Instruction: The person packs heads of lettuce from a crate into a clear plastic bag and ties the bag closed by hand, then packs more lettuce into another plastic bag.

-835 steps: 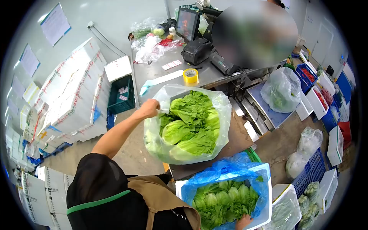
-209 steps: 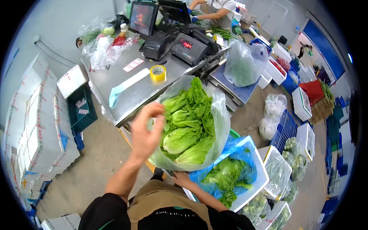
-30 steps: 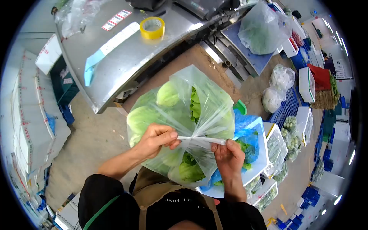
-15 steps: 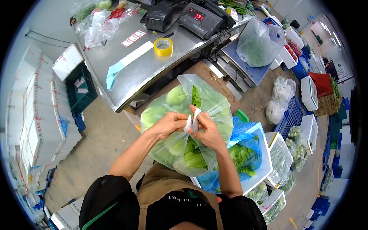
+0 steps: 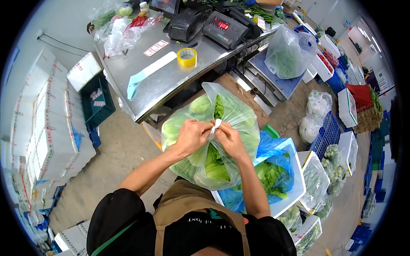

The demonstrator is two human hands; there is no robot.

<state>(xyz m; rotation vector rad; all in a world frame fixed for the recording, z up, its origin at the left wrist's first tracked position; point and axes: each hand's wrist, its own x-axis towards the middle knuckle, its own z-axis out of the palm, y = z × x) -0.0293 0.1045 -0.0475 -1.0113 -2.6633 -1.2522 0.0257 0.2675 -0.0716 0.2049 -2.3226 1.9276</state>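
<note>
A clear plastic bag (image 5: 183,128) full of green lettuce sits in front of me, its top gathered into a small white knot (image 5: 217,124). My left hand (image 5: 194,135) pinches the knot from the left, and my right hand (image 5: 229,140) pinches it from the right, the fingertips of both almost touching. Lettuce heads press against the plastic on all sides. Just right of the bag, a white foam box (image 5: 298,179) lined with blue plastic (image 5: 286,158) holds loose lettuce (image 5: 270,176).
A metal table (image 5: 164,81) bears yellow tape (image 5: 187,57), a label strip (image 5: 150,72) and a scale display (image 5: 224,26) with red digits. A filled bag (image 5: 287,57) rests on a blue platform (image 5: 277,85). White boxes (image 5: 55,132) are stacked at left; a person's arm (image 5: 268,2) shows at the top.
The bag's twisted ends, stretched sideways a second ago and looped half a second ago, are now a tight knot between my fingers. The display digits have changed, and the view has shifted slightly.
</note>
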